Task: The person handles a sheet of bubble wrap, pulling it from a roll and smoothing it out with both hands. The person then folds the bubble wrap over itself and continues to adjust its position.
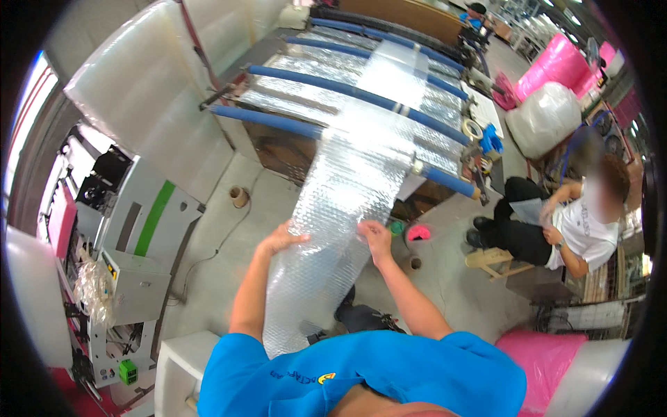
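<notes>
A long strip of clear bubble wrap [347,181] runs down from a machine's blue rollers toward my body. My left hand [281,238] grips its left edge, thumb on top and the fingers partly hidden by the film. On the opposite edge, my right hand [377,240] is closed with fingertips pinching the film. Between both hands the strip lies fairly flat, and its lower part hangs down in front of my blue shirt [410,368].
Blue rollers [271,121] cross the machine ahead. A cardboard core [238,197] stands on the floor at left, near a grey cabinet [139,257]. At right, a seated person [583,222] holds a clear sheet. Pink rolls [556,66] and a white wrapped roll [545,118] stand behind.
</notes>
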Action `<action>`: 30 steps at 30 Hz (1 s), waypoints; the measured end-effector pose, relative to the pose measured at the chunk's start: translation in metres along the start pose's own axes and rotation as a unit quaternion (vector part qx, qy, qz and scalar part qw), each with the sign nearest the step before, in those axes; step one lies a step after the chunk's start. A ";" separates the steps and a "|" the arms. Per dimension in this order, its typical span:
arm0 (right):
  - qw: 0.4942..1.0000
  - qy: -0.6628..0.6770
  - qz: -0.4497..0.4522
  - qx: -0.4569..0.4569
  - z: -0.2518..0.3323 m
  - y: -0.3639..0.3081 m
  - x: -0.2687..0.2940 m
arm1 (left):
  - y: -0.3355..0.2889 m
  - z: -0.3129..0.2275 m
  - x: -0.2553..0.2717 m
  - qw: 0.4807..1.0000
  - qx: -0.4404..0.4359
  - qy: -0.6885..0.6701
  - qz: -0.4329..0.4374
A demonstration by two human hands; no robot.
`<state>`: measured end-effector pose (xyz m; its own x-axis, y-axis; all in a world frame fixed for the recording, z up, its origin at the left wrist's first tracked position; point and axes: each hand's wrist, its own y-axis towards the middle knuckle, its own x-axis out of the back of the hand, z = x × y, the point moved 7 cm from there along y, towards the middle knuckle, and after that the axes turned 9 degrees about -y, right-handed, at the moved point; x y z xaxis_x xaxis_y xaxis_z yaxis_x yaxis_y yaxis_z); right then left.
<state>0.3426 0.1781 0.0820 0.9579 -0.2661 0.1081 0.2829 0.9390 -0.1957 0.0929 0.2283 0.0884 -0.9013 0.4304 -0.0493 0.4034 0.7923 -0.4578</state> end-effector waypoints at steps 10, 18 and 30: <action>0.990 0.055 0.056 -0.116 -0.043 -0.098 -0.029 | -0.080 0.169 0.022 0.986 0.097 0.058 -0.123; 0.980 0.062 0.141 -0.126 -0.073 -0.163 -0.055 | -0.156 0.115 0.029 0.920 -0.150 0.094 -0.350; 0.991 0.107 0.042 -0.073 -0.002 -0.205 -0.051 | -0.191 0.068 0.030 0.922 -0.115 0.092 -0.357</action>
<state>0.2355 -0.0006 0.1150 0.9623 -0.2435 -0.1215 0.1909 0.9222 -0.3363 -0.0216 0.0602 0.1145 -0.9166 -0.1872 0.3533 -0.2409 0.9638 -0.1143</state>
